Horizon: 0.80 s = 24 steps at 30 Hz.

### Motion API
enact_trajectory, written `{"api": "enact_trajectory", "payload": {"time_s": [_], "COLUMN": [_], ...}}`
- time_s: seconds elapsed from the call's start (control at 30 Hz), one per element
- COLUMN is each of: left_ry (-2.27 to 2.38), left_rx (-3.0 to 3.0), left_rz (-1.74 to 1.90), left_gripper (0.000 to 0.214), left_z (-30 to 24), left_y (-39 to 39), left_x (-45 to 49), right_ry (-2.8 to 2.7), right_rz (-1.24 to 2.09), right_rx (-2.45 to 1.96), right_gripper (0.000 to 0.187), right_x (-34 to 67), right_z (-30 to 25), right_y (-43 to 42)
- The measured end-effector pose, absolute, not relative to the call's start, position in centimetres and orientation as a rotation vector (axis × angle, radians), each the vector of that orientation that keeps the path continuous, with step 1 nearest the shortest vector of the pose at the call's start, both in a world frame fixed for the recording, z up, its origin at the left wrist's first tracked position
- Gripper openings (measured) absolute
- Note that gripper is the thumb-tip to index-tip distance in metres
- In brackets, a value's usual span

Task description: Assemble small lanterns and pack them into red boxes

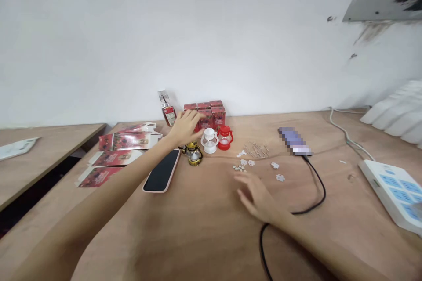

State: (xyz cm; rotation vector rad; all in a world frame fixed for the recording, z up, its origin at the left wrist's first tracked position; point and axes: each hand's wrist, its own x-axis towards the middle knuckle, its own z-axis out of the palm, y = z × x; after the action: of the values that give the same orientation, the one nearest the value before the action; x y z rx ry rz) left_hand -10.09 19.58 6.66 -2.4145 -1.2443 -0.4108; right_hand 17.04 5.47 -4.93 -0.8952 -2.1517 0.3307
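Saw wooden table (198, 237) throughout. Logged stacked red boxes (218, 117) at its back edge. Found left hand (186, 125) palm down over stack's front left, thumb near lanterns; couldn't tell grip. Marked right hand (257, 195) low over table, thumb and fingers spread. Spotted gold lantern (194, 156), white lantern (209, 141), red lantern (224, 139), left to right, before boxes. Tagged scattered white tabs (280, 178), then tiny discs (242, 168) just beyond right fingertips.
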Motion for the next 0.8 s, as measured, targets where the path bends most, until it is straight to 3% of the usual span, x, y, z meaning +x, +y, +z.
{"api": "enact_trajectory", "payload": {"time_s": [0.13, 0.3, 0.4, 0.53, 0.6, 0.8], "left_ry": [-1.138, -1.278, -1.252, -1.396, -1.474, -1.315], "left_rx": [-2.607, -2.600, -2.762, -2.896, -3.035, -3.341], "left_rz": [-0.090, -0.145, -0.558, -1.615, -1.885, -1.847], "left_gripper": [0.039, 0.014, 0.008, 0.031, 0.039, 0.032], "left_z": [4.7, 4.2, 4.1, 1.0, -1.2, -4.4], "left_y": [14.9, 13.2, 11.6, 8.0, 6.5, 5.9], "left_x": [-11.2, -11.7, -10.9, -7.7, -5.5, -1.0], "right_ry": [-2.575, -2.612, -2.519, -2.212, -2.026, -1.486], "right_rz": [0.424, 0.511, 0.691, 1.055, 1.176, 1.118], "right_rx": [-0.666, -0.688, -0.760, -0.896, -0.868, -0.885], "right_gripper": [0.028, 0.031, 0.041, 0.079, 0.084, 0.065], "right_x": [16.4, 16.1, 16.4, 16.4, 16.4, 16.7], "right_z": [-5.3, -4.6, -4.5, -4.8, -5.0, -5.5], "right_y": [2.6, 2.6, 2.5, 2.7, 2.8, 2.8]}}
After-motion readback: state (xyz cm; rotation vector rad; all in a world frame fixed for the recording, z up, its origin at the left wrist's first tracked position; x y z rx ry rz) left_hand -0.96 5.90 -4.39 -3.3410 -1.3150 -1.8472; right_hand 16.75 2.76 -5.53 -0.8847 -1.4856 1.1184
